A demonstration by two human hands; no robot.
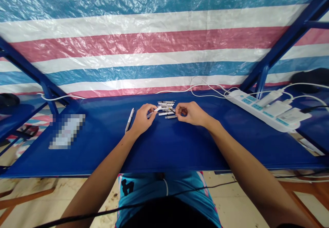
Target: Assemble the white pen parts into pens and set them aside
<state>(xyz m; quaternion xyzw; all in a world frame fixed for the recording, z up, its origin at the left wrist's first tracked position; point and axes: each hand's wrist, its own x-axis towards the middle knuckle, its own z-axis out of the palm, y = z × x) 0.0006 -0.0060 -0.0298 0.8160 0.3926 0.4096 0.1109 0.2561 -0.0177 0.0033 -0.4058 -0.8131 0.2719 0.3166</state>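
My left hand [144, 118] is closed in a pinch around a white pen barrel [157, 109], which points up and to the right. My right hand [189, 113] pinches the end of a thin dark rod [171, 110], which looks like a pen refill; its far end comes near the barrel, and I cannot tell whether they touch. Just beyond and between both hands, several white and grey pens or pen parts [167, 113] lie in a loose pile. To the left of my left hand, a white pen with a grey grip [130, 120] rests alone on the blue table [164, 145].
At the right, a white power strip [259, 109] carries several plugged-in adapters, and white cables [203, 85] run along the table's back edge. A pixelated flat object [67, 132] lies at the left. Blue metal frame bars rise on both sides before a striped sheet [154, 43].
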